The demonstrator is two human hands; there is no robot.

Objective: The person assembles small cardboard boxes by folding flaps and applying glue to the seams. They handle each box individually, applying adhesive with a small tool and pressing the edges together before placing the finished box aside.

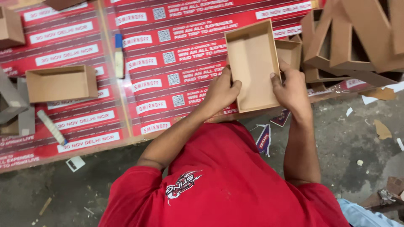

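Both my hands hold an open, shallow brown cardboard box (pixel 252 63), tilted so its empty inside faces up. My left hand (pixel 221 90) grips the box's lower left wall, thumb on the rim. On the lower right wall sits my right hand (pixel 290 88), fingers curled over the edge. The box is above a low board covered with red printed sheets (pixel 168 50). My red shirt (pixel 219 185) fills the bottom of the view.
Another open brown box (pixel 61 83) lies on the sheets at left. A smaller box (pixel 290 52) and a pile of leaning boxes (pixel 353 38) are at right. A blue-handled tool (pixel 119 54) and a pale stick (pixel 51 127) lie left. Paper scraps litter the grey floor (pixel 357 138).
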